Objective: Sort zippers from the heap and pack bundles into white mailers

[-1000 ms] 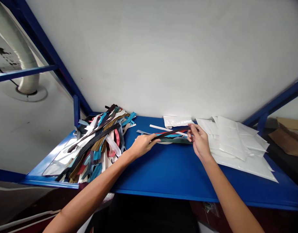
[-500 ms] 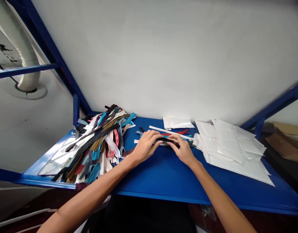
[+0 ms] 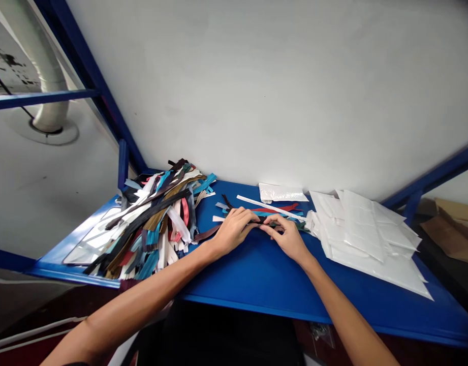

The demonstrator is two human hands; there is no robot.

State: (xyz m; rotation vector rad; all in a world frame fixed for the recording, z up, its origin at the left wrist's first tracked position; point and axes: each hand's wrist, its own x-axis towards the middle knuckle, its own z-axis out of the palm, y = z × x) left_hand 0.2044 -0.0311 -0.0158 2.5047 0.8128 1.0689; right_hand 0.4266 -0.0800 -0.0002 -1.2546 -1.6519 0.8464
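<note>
My left hand (image 3: 236, 231) and my right hand (image 3: 287, 238) meet over the middle of the blue table, fingers bent in a pinch. Between their fingertips runs a dark zipper (image 3: 261, 219), mostly covered by the fingers. Just behind and beneath the hands lie several other zippers, among them a white zipper (image 3: 252, 202), a red zipper (image 3: 292, 208) and a dark green zipper (image 3: 303, 226). A brown zipper (image 3: 206, 234) pokes out left of my left hand. The exact grip of each fingertip is partly hidden.
A large heap of mixed-colour zippers (image 3: 157, 213) covers the table's left end, over a shiny flat sheet (image 3: 75, 251). White plastic bags (image 3: 359, 229) are stacked at right, with another clear-white packet (image 3: 283, 192) by the wall. Brown cardboard (image 3: 450, 229) sits beyond the blue frame.
Both hands have drawn closer together and their fingertips now nearly touch, so less of the dark zipper shows. The view has shifted slightly.
</note>
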